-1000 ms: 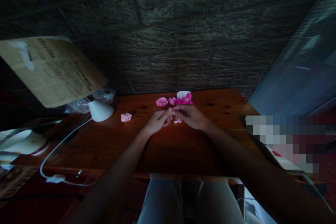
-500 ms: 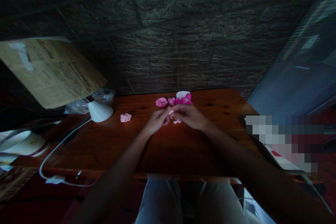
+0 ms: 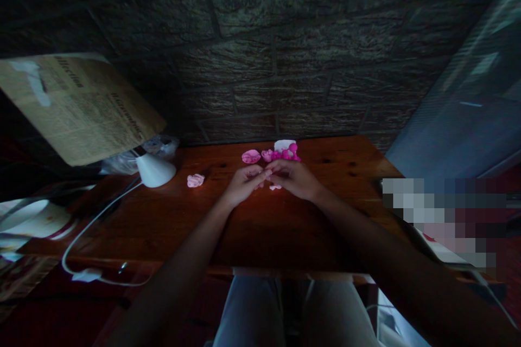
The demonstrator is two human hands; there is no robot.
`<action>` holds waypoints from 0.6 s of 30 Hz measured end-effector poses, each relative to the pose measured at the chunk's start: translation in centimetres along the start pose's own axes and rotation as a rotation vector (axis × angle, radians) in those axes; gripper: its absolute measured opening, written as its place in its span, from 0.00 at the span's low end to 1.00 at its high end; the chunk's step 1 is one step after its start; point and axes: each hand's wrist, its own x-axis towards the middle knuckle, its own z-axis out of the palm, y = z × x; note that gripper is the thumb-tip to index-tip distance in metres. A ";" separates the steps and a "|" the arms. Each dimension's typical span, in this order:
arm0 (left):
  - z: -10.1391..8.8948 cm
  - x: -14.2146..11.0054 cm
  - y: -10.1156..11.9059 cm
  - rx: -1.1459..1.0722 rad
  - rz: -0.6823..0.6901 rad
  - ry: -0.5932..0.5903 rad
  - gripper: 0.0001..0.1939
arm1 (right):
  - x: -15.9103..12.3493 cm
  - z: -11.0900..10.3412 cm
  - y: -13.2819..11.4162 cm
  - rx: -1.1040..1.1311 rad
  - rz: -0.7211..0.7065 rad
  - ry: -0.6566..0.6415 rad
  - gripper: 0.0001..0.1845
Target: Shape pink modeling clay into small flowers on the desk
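Over the wooden table, my left hand [image 3: 245,185] and my right hand [image 3: 296,178] meet fingertip to fingertip. Both are closed in a pinch around a small piece of light-pink modelling clay, which the fingers now almost wholly hide. Just below my right fingers, a light-pink clay bit [image 3: 275,186] lies partly covered on the tabletop. Behind the hands sit a pink oval clay piece [image 3: 251,156], a ruffled pink clay piece [image 3: 267,155] and several bright magenta clay pieces [image 3: 293,152]. Off to the left rests a crumpled pale-pink clay lump [image 3: 196,180].
A lamp with a white base [image 3: 157,169] and a printed paper shade [image 3: 81,111] stands at the left; its white cord [image 3: 83,233] hangs over the front edge. A white item [image 3: 284,145] lies by the brick-patterned wall [image 3: 244,54]. A white cup-like container [image 3: 38,219] is far left.
My left thumb has slid over the small light-pink clay piece, which showed between the fingertips before and is now nearly covered. Both hands stay in about the same place.
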 end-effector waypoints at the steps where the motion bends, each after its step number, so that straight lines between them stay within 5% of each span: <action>1: 0.0 0.0 0.0 0.012 0.011 -0.005 0.25 | 0.0 -0.1 0.0 -0.006 0.007 0.001 0.07; 10: -0.3 0.1 -0.1 0.055 0.053 -0.004 0.26 | 0.3 -0.5 0.2 0.054 0.055 -0.013 0.12; 18: 0.1 0.1 -0.3 -0.073 -0.074 0.007 0.32 | 0.1 -0.4 -0.7 0.021 0.055 -0.010 0.18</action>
